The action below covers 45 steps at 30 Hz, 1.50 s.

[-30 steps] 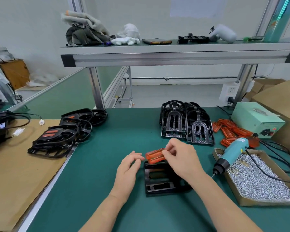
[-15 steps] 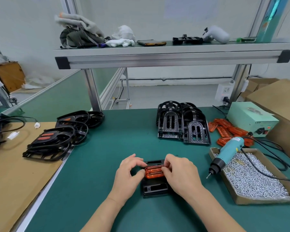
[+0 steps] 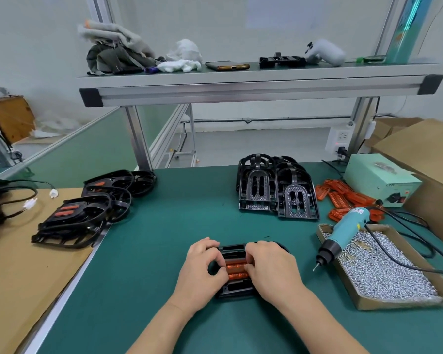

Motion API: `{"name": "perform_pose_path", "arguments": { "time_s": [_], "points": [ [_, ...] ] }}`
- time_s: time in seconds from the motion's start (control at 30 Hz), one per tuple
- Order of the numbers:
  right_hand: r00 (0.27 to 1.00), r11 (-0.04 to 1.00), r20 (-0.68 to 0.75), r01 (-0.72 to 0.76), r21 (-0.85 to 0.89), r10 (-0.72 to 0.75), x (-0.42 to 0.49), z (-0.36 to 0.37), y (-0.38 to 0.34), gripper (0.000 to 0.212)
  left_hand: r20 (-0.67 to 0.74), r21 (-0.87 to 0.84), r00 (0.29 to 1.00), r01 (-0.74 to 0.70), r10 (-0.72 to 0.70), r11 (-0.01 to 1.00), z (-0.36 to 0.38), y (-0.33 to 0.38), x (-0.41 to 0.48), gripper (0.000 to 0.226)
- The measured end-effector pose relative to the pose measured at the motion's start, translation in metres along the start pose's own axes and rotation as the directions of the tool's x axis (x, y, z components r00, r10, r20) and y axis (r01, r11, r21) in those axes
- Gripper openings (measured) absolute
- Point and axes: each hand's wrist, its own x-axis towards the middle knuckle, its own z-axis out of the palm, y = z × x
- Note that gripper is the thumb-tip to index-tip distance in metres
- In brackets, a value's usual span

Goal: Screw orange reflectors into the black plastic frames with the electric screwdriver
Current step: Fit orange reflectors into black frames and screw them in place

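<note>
A black plastic frame (image 3: 234, 290) lies flat on the green mat in front of me. Two orange reflectors (image 3: 237, 270) sit side by side in its middle recess. My left hand (image 3: 202, 272) pinches their left ends with curled fingers, and my right hand (image 3: 273, 270) pinches their right ends, covering the frame's right side. The teal electric screwdriver (image 3: 344, 231) rests untouched on the edge of the screw tray (image 3: 368, 304), bit pointing down left. A pile of loose orange reflectors (image 3: 343, 198) lies at the right.
A stack of black frames (image 3: 276, 190) stands behind the work spot. Frames with reflectors fitted (image 3: 82, 208) are heaped at the left on brown cardboard (image 3: 16, 272). A mint power box (image 3: 380, 178) and cardboard boxes (image 3: 425, 149) line the right; a shelf (image 3: 253, 84) runs overhead.
My right hand brought the orange reflectors down from above the frame into its recess. My left hand closed in on their left ends. Both hands shifted slightly toward me.
</note>
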Motion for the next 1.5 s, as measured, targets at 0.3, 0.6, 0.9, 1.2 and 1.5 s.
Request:
{"name": "perform_pose_path", "arguments": {
  "time_s": [0.3,0.6,0.9,1.2,1.5],
  "points": [
    [0.963,0.971,-0.258,-0.019,0.237,0.082,-0.015,-0.028,0.026,0.006,0.001,0.049,1.000,-0.005,0.005,0.999,0.001,-0.002,0.001,0.018],
    [0.854,0.902,-0.323,-0.322,0.288,0.408,-0.031,-0.071,0.104,0.016,0.000,-0.013,1.000,0.002,-0.002,1.000,-0.003,0.002,0.000,0.024],
    [0.859,0.850,0.022,-0.502,-0.158,0.511,-0.039,-0.055,0.153,0.016,-0.004,-0.049,1.000,0.014,-0.014,0.999,-0.005,0.010,-0.003,0.013],
    [0.821,0.824,-0.108,-0.566,-0.027,0.560,-0.039,-0.058,0.152,0.024,-0.003,-0.042,1.000,0.027,-0.028,0.999,-0.007,0.012,-0.005,0.021],
    [0.838,0.853,-0.160,-0.508,0.119,0.522,-0.041,-0.059,0.154,0.024,-0.084,-0.118,0.995,0.043,-0.053,0.992,-0.009,0.015,-0.006,0.032]
  ]
}}
